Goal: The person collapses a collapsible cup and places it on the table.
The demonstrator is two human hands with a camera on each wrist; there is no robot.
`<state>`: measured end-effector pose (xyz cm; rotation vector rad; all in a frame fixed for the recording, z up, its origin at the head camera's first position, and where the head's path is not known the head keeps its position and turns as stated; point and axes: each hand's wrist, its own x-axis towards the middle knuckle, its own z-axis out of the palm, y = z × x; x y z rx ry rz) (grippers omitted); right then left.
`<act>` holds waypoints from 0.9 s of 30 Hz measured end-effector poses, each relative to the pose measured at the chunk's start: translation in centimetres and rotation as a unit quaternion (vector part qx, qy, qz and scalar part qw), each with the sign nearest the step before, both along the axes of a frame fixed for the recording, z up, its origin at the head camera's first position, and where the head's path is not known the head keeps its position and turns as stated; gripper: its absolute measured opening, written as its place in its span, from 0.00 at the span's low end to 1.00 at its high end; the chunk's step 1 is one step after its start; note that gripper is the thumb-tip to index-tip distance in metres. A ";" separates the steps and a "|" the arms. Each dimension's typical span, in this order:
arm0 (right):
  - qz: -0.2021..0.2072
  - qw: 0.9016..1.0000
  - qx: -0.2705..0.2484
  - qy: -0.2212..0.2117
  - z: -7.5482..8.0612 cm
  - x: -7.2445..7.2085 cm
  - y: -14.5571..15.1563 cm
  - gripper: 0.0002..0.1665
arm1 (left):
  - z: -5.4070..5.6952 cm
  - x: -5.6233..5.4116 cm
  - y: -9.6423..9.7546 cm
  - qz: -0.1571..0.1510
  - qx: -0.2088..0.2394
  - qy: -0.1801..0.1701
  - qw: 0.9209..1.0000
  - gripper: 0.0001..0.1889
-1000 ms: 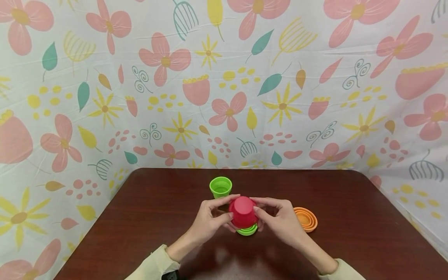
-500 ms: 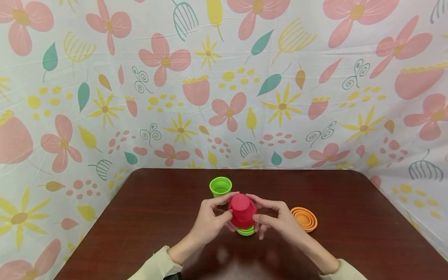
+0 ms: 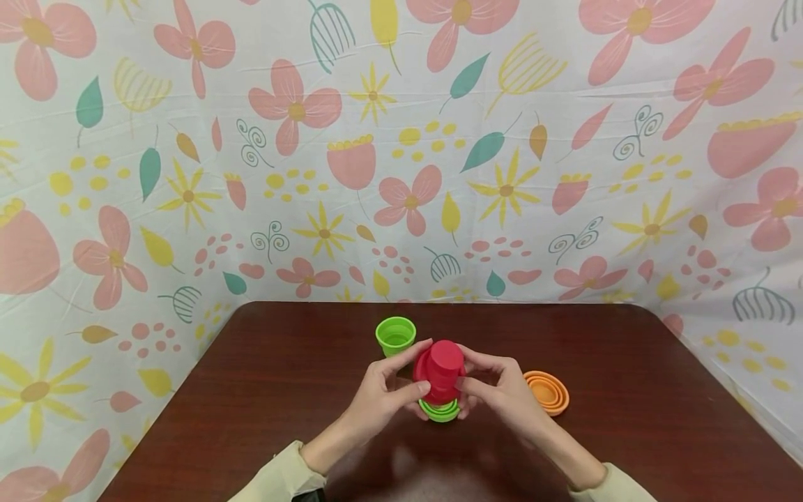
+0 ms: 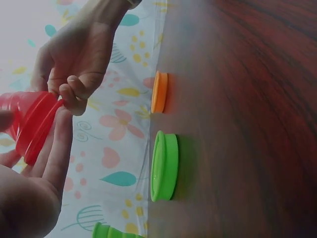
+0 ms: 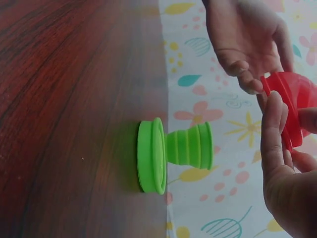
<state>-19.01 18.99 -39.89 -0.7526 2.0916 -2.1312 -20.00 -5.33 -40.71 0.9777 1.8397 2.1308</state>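
A red collapsible cup (image 3: 446, 357), its base turned up and its stepped rings partly pulled out, is held in the air between both hands. My left hand (image 3: 392, 390) grips its left side, thumb on the near wall and fingers round the rim. On the other side my right hand (image 3: 495, 387) grips it in the same way. In the left wrist view the red cup (image 4: 32, 121) is well clear of the tabletop. Below it a flattened green collapsible cup (image 3: 440, 413) lies on the table, partly hidden by the hands in the head view.
Behind the left hand stands an extended green collapsible cup (image 3: 396, 335), open end up. A flattened orange collapsible cup (image 3: 547, 392) lies to the right of the right hand. The dark wooden table (image 3: 301, 362) ends at a flower-patterned cloth (image 3: 401, 139).
The red cup's base has risen out from its rings, so the cup is longer than before. It leans slightly to the right now, and more of the flattened green cup shows below.
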 end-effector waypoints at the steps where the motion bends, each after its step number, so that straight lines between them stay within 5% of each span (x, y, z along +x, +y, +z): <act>1: -0.002 1.000 0.001 -0.004 0.0 0.0 0.0 0.31 | -0.1 0.0 0.0 -0.009 0.005 0.000 1.000 0.33; 11: 0.035 0.999 0.020 -0.032 0.0 -0.1 -0.2 0.40 | -0.7 -0.4 -0.2 -0.016 0.018 -0.005 1.000 0.34; 27: 0.003 0.999 0.030 -0.028 -0.5 0.0 -0.9 0.39 | -1.2 -0.4 -0.1 -0.026 0.043 -0.025 0.998 0.36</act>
